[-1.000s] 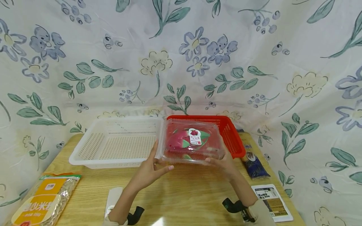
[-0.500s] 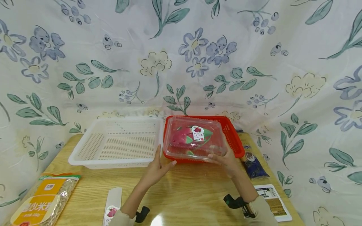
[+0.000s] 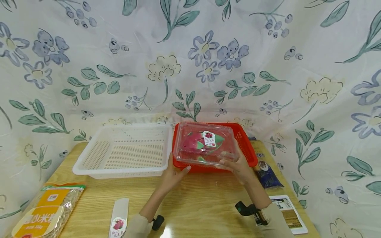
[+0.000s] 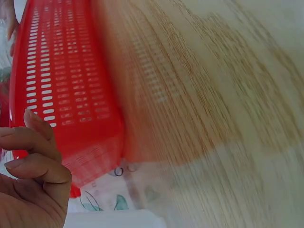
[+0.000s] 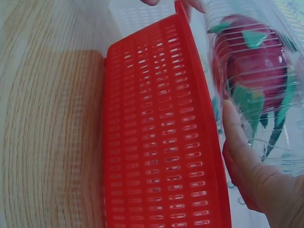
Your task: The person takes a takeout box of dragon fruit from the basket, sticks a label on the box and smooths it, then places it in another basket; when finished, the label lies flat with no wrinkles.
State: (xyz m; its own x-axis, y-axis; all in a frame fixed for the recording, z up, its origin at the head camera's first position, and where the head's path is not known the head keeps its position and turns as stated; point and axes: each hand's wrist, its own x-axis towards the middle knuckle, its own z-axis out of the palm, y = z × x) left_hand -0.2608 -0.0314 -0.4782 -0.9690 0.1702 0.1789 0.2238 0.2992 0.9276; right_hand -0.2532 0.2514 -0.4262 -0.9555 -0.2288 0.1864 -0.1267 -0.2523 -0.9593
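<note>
A clear plastic box point(image 3: 190, 155) with a pink and green dragon fruit point(image 3: 190, 141) and a white label on its lid sits tilted over the red basket point(image 3: 248, 148). My right hand point(image 3: 239, 168) grips the box's right front corner, its thumb along the front side in the right wrist view. My left hand point(image 3: 172, 175) is at the basket's front left corner, index finger and thumb spread apart. In the left wrist view its bent fingers point(image 4: 45, 166) overlap the basket's corner; nothing shows between them.
A white basket point(image 3: 119, 172) stands left of the red one. On the wooden table point(image 3: 202, 205) lie an orange-labelled bag point(image 3: 44, 211), a white strip with a dragon fruit picture point(image 3: 119, 215), a dark blue packet point(image 3: 268, 173) and a white-edged card point(image 3: 290, 215). A flowered cloth hangs behind.
The box has moved slightly right and settled over the red basket. My left hand has left the box's left side and shifted right to the basket's corner; my right hand keeps its grip.
</note>
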